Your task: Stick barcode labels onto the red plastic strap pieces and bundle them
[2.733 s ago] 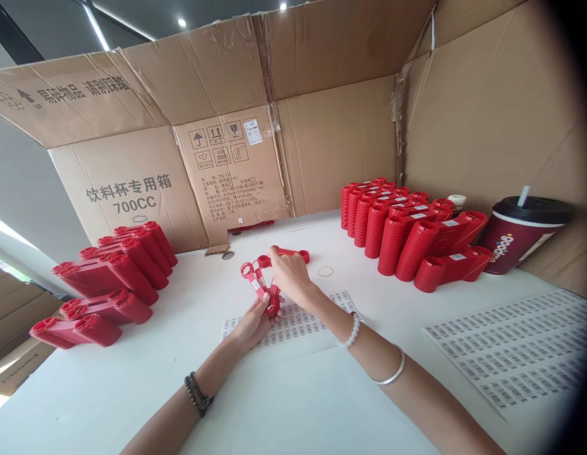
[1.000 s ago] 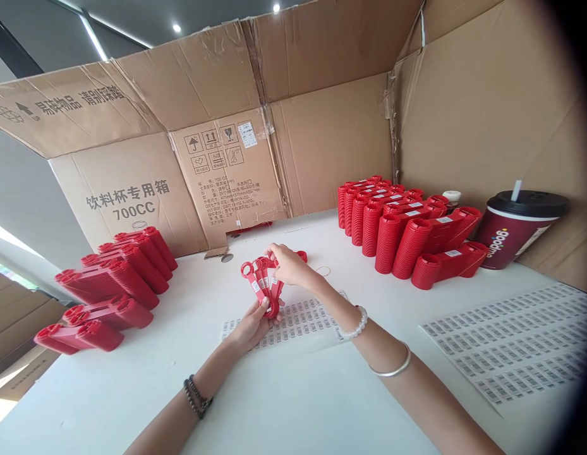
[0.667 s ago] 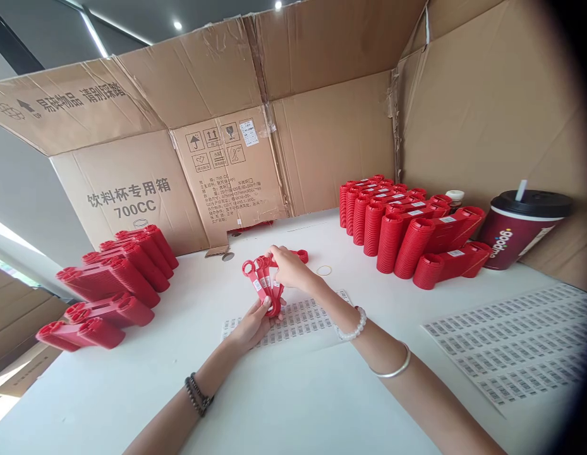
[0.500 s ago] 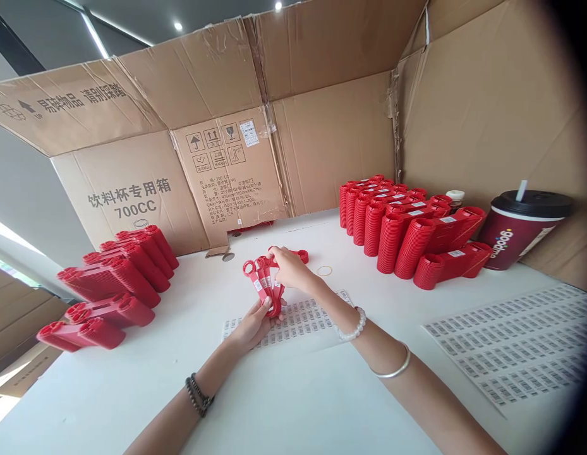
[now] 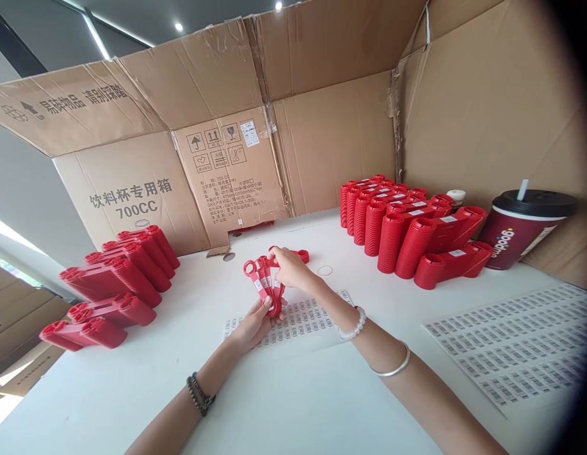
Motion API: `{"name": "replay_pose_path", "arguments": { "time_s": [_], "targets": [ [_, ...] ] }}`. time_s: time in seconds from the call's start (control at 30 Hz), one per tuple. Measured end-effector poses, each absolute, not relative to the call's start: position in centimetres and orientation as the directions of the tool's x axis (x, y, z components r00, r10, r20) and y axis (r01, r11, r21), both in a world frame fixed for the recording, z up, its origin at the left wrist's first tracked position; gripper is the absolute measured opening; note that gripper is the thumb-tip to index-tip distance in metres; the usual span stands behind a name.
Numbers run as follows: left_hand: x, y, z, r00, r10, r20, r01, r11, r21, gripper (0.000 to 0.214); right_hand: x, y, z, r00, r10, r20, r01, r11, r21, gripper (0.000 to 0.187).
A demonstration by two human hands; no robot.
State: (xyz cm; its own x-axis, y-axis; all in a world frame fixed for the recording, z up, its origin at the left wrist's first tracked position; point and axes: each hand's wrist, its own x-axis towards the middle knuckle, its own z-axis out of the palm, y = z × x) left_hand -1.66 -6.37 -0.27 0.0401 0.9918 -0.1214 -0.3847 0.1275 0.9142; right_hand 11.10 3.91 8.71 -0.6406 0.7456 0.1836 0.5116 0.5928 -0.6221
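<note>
Several flat red plastic pieces with ringed ends [image 5: 262, 278] are fanned out, with small white barcode labels on their faces. My left hand [image 5: 253, 323] is closed on their lower ends, thumb on top. At the upper right of the fan, my right hand [image 5: 291, 268] has its fingers pinched on the ringed end of one red piece. Its fingertips partly hide that end. Behind the right hand another red piece [image 5: 302, 256] shows, partly covered. A sheet of barcode stickers [image 5: 307, 319] lies on the table under my hands.
Stacked red pieces stand at the left [image 5: 132, 265] and, with labels, at the right [image 5: 392, 243]. A lidded drink cup [image 5: 515, 234] stands far right, near a second sticker sheet [image 5: 515, 341]. A rubber band [image 5: 325, 270] lies beside my right hand. Cardboard walls [image 5: 331, 145] enclose the back.
Hardly anything differs. Both hands keep their hold on the red pieces in the same place, and the view has shifted very slightly.
</note>
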Motion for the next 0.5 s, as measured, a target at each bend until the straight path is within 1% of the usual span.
{"name": "replay_pose_path", "arguments": {
  "time_s": [0.27, 0.4, 0.5],
  "targets": [
    [-1.7, -6.3, -0.4, 0.036, 0.993, -0.113, -0.388, 0.118, 0.914, 0.031, 11.2, 3.5, 8.9, -0.626, 0.756, 0.188, 0.567, 0.608, -0.557, 0.041],
    [-1.7, -6.4, -0.5, 0.046, 0.993, -0.11, -0.391, 0.119, 0.913, 0.029, 11.0, 3.0, 8.8, -0.622, 0.755, 0.208, 0.608, 0.632, -0.48, 0.036],
    [-1.6, -6.4, -0.6, 0.024, 0.994, -0.107, -0.4, 0.108, 0.91, 0.027, 10.5, 2.6, 8.3, -0.593, 0.772, 0.231, 0.656, 0.629, -0.417, 0.038]
  ]
}}
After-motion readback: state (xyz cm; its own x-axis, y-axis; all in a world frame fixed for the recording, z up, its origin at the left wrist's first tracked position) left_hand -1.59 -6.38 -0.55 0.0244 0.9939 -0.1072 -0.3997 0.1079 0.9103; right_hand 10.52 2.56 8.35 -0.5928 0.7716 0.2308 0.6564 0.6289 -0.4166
